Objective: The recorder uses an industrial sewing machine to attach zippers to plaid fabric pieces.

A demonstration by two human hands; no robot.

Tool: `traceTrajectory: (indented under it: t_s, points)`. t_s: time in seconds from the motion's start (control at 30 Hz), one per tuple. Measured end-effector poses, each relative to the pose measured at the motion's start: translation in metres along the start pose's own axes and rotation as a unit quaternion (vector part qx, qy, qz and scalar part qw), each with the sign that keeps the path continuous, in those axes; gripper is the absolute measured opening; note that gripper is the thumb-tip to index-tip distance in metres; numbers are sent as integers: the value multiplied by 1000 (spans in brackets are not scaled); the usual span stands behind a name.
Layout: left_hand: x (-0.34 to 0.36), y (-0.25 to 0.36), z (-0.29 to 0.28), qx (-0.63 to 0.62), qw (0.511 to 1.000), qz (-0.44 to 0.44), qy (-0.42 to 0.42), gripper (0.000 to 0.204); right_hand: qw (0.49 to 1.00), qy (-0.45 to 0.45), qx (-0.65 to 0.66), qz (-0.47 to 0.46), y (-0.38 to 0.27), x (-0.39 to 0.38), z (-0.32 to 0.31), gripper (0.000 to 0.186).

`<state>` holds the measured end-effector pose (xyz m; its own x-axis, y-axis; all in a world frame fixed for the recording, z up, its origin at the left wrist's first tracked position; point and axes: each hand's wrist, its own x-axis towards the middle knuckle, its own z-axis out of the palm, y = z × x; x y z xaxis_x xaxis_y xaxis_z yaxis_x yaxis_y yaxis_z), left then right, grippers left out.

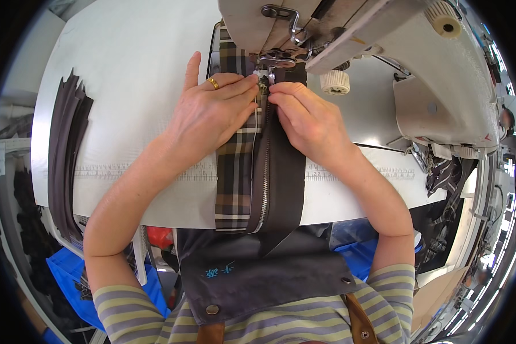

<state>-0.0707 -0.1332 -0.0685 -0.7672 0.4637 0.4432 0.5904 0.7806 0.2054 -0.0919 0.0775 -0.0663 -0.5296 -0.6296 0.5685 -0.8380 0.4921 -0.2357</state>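
Under the sewing machine's presser foot [271,75] lies a plaid fabric strip [232,189] with a metal zipper [264,200] and a dark fabric strip [284,189] along it, running toward me over the table's front edge. My left hand [215,112] lies with fingers stretched on the plaid strip, fingertips left of the foot, its little finger raised out to the left. My right hand [309,120] pinches the zipper and dark fabric just in front of the foot, thumb and forefinger close to the metal parts.
A pile of dark strips [66,149] lies on the white table's [114,69] left side. The machine body [441,97] fills the upper right, with fabric scraps [444,178] below it. A printed ruler crosses the tabletop. Blue containers [69,269] sit below the front edge, beside my dark apron.
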Motion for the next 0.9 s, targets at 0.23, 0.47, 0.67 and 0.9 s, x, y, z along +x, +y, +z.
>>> traceTrajectory:
  t_s: [0.23, 0.47, 0.67, 0.9]
  points:
    - [-1, 4, 1, 4, 1000, -1, 14, 25, 1000, 12, 8, 19, 0, -5, 1, 24]
    - [-4, 1, 5, -9, 997, 41, 68, 21, 999, -7, -48, -18, -4, -2, 1, 32]
    - [-7, 4, 2, -17, 997, 31, 71, 15, 998, -23, -56, -19, -5, 0, 0, 36]
    - [-4, 4, 4, 43, 995, 77, 56, 27, 997, -30, -64, -10, -6, -1, 0, 36]
